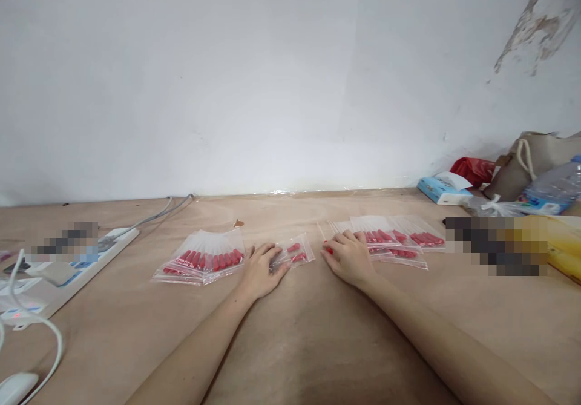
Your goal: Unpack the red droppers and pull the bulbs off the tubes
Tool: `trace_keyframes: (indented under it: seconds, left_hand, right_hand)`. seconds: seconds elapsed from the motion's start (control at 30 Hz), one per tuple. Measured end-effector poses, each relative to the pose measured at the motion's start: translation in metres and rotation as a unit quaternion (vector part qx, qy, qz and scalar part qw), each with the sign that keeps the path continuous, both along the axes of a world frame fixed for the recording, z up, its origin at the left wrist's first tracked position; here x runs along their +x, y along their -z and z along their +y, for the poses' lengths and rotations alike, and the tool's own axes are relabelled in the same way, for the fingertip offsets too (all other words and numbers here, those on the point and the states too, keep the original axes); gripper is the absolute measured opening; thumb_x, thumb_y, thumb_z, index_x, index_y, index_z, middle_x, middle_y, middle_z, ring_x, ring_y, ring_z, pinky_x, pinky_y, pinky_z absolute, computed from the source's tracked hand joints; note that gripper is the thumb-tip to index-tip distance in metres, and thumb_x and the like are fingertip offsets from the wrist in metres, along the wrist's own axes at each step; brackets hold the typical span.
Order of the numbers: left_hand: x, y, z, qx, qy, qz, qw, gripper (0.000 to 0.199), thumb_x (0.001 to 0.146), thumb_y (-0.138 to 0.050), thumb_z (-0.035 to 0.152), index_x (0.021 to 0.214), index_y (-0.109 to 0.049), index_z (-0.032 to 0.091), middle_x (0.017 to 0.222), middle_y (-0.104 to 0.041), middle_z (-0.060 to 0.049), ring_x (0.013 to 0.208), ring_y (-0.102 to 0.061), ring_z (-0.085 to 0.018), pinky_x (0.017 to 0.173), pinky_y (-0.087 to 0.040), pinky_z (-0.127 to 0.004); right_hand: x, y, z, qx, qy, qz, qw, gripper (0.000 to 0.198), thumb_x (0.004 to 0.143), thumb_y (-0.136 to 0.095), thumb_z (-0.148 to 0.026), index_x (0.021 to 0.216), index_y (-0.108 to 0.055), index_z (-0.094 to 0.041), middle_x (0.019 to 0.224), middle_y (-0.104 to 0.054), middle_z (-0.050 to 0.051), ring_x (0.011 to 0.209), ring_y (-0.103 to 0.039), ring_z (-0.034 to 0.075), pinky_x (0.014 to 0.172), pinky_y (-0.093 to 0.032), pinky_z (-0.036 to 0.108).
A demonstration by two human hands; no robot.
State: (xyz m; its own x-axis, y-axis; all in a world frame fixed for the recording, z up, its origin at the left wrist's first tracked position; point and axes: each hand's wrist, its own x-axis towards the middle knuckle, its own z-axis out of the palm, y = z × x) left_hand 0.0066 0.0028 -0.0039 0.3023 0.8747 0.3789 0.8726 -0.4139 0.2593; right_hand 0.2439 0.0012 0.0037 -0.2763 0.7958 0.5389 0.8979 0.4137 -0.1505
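Left hand (263,270) holds a clear bag (301,250), right hand (351,260) pinches a red piece (327,247), blue box (436,191) lettering unreadable.

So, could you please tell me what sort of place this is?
It looks like an indoor work table, perhaps in a home or small workshop. A wooden table stands by a plain wall, holding small plastic bags of red pieces and a power strip.

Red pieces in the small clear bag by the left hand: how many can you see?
2: one red piece nearer the wall, another red piece nearer the person, both inside the clear bag. More may be hidden beneath the left hand.
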Motion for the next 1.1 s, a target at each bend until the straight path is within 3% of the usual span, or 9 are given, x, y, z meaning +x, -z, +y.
trace_keyframes:
  seconds: [0.23, 0.43, 0.63, 1.0, 1.1]
  left_hand:
    - [-0.001, -0.004, -0.001, -0.065, 0.028, 0.016, 0.997, 0.05, 0.078, -0.047, 0.051, 0.12, -0.048, 0.024, 0.13, -0.044, -0.01, 0.124, -0.035, -0.025, 0.102, -0.013, -0.053]
    - [-0.002, -0.003, 0.002, -0.076, 0.037, 0.026, 0.996, 0.044, 0.084, -0.039, 0.045, 0.122, -0.046, 0.025, 0.133, -0.041, -0.008, 0.126, -0.031, -0.024, 0.103, -0.008, -0.055]
    - [0.0, -0.003, 0.001, -0.085, 0.023, 0.046, 0.995, 0.041, 0.086, -0.035, 0.041, 0.122, -0.045, 0.024, 0.134, -0.039, -0.006, 0.127, -0.03, -0.023, 0.104, -0.009, -0.053]
    - [0.0, -0.003, -0.001, -0.077, 0.031, 0.044, 0.996, 0.041, 0.086, -0.034, 0.041, 0.124, -0.042, 0.027, 0.133, -0.041, -0.004, 0.126, -0.032, -0.02, 0.105, -0.009, -0.051]
    - [0.0, -0.003, -0.001, -0.079, 0.018, 0.056, 0.995, 0.042, 0.086, -0.034, 0.04, 0.124, -0.042, 0.025, 0.134, -0.039, -0.005, 0.126, -0.031, -0.021, 0.105, -0.01, -0.05]
  right_hand:
    - [-0.022, -0.009, 0.022, -0.126, -0.075, 0.035, 0.989, 0.016, 0.079, -0.052, -0.033, 0.08, -0.067, -0.028, 0.084, -0.065, 0.001, 0.085, -0.05, 0.019, 0.072, -0.025, 0.034]
    - [-0.032, -0.01, 0.024, -0.118, -0.126, -0.019, 0.985, 0.025, 0.071, -0.061, -0.041, 0.089, -0.063, -0.025, 0.097, -0.061, 0.002, 0.09, -0.049, 0.021, 0.076, -0.027, 0.034]
    - [-0.043, -0.011, 0.024, -0.155, -0.094, -0.049, 0.982, 0.017, 0.068, -0.062, -0.033, 0.075, -0.059, -0.017, 0.088, -0.06, 0.006, 0.086, -0.049, 0.021, 0.072, -0.029, 0.032]
    - [-0.034, -0.013, 0.018, -0.145, -0.164, 0.022, 0.975, 0.012, 0.068, -0.055, -0.016, 0.08, -0.053, -0.016, 0.08, -0.058, 0.002, 0.07, -0.05, 0.011, 0.063, -0.036, 0.022]
    - [-0.022, -0.016, 0.021, -0.165, -0.183, 0.098, 0.964, 0.012, 0.07, -0.052, -0.015, 0.082, -0.055, -0.016, 0.079, -0.059, 0.002, 0.066, -0.052, 0.01, 0.061, -0.039, 0.021]
